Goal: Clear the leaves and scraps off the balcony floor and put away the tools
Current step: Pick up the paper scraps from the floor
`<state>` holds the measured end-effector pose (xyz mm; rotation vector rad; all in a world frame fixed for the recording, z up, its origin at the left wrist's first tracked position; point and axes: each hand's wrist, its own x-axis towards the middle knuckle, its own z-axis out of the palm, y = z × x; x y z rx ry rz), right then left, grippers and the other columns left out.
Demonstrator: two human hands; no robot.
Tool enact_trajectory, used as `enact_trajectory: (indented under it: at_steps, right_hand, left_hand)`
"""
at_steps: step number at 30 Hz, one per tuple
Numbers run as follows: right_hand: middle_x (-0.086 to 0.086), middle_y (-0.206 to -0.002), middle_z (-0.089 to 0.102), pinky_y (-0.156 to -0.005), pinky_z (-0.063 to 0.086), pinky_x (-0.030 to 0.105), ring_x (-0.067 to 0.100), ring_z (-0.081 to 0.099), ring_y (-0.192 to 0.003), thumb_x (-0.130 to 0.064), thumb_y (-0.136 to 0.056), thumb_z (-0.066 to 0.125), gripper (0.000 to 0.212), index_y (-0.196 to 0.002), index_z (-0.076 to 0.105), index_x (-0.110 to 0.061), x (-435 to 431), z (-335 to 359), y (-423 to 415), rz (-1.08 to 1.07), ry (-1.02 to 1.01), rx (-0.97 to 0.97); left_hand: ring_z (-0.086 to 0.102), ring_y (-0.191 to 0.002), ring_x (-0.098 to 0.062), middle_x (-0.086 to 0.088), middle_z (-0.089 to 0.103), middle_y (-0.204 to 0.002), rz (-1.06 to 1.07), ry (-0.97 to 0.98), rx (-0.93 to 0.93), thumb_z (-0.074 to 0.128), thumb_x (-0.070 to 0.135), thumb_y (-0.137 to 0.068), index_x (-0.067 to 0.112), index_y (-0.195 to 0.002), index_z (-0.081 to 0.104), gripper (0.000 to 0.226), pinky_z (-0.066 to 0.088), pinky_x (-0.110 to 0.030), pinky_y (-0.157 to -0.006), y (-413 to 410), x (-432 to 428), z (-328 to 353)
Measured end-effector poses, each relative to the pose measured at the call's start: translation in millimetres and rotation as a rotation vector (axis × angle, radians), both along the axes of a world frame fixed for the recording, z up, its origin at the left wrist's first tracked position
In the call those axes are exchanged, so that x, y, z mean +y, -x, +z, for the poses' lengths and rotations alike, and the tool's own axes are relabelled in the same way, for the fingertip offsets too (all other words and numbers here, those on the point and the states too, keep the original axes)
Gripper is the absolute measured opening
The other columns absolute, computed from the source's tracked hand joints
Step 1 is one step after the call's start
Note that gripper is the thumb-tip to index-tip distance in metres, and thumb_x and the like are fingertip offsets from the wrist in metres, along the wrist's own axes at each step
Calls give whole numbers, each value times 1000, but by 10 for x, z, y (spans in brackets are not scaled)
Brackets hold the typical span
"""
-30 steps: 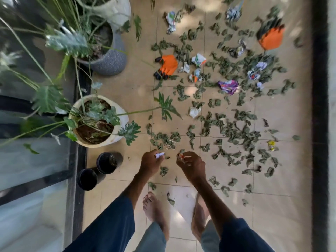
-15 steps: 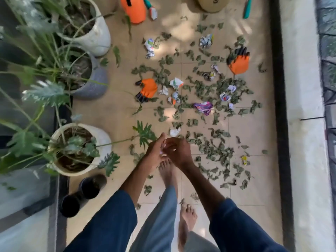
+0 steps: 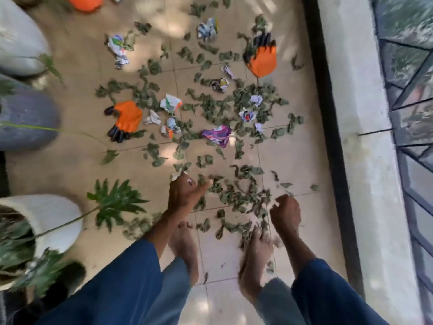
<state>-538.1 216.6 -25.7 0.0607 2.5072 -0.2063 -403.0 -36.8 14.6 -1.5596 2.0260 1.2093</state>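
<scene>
Across the tiles ahead of the bare feet: leaves [image 3: 236, 192] and paper scraps [image 3: 216, 136], w/ two orange gloves [image 3: 128, 117] among them. Leaves look dry, light, brittle, so best scooped in bunches; scraps look crumpled, soft, pinchable anywhere. Left hand [image 3: 185, 195] appears to pinch a white scrap [image 3: 189, 182]. Right hand [image 3: 284, 212] is curled, contents blurred, can't tell. Pots [image 3: 58, 216] are cut off at left; orange item [image 3: 84, 2] at top edge is cropped, unidentifiable.

two orange gloves [image 3: 128, 117], three large pots [image 3: 23, 118], roughly a dozen paper scraps [image 3: 170, 103].
</scene>
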Motion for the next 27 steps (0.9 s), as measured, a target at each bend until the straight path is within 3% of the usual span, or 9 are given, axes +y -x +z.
enact_trajectory:
  at_steps: [3,6,10,15,19,23,27]
  right_hand:
    - [19,-112,62,-80,56,46,40,61,-103,2,-79,59,31,-110,64,-4,382,-554,253,-3,-100,34]
    - [23,-119,55,-86,51,46,43,56,-110,3,-82,62,39,-121,57,-2,652,-1033,361,5,-126,12]
    - [24,-118,52,-79,49,46,44,57,-103,0,-86,61,38,-123,52,-3,799,-1409,362,-1,-45,-12]
    - [18,-108,66,-71,51,37,35,62,-91,2,-83,60,29,-111,59,-7,536,-1293,229,-51,173,58]
    - [18,-110,65,-72,49,34,33,62,-91,0,-86,63,33,-118,64,-10,-74,-974,-8,166,295,10]
    - [15,-110,70,-74,57,37,32,67,-91,1,-85,65,31,-112,69,-12,-779,-829,-203,280,361,-38]
    - [14,-102,71,-74,59,41,32,68,-88,-7,-86,67,17,-103,70,-11,-1375,-878,-280,339,438,-46]
  left_hand:
    - [63,-83,-32,-11,64,-85,-168,155,-109,73,59,-82,13,-84,53,50,47,-37,-65,3,130,-503]
    - [64,-99,-39,-17,68,-101,-212,172,-174,69,53,-88,8,-101,59,48,52,-42,-75,-56,201,-970]
    - [61,-105,-41,-17,68,-104,-186,159,-190,74,40,-88,9,-102,62,36,48,-40,-79,-182,208,-1351]
    - [57,-113,-43,-21,66,-114,-139,156,-289,68,36,-92,12,-111,68,30,48,-45,-90,-246,87,-1426]
    - [58,-113,-43,-22,66,-116,-164,187,-330,62,27,-97,6,-115,69,28,48,-45,-92,-262,-13,-1146]
    - [53,-122,-39,-19,59,-128,-227,194,-269,59,26,-101,5,-130,59,36,43,-45,-97,-228,-164,-999]
    - [55,-120,-40,-19,38,-146,-327,176,-387,55,31,-103,9,-150,32,57,45,-46,-96,-270,-297,-1204]
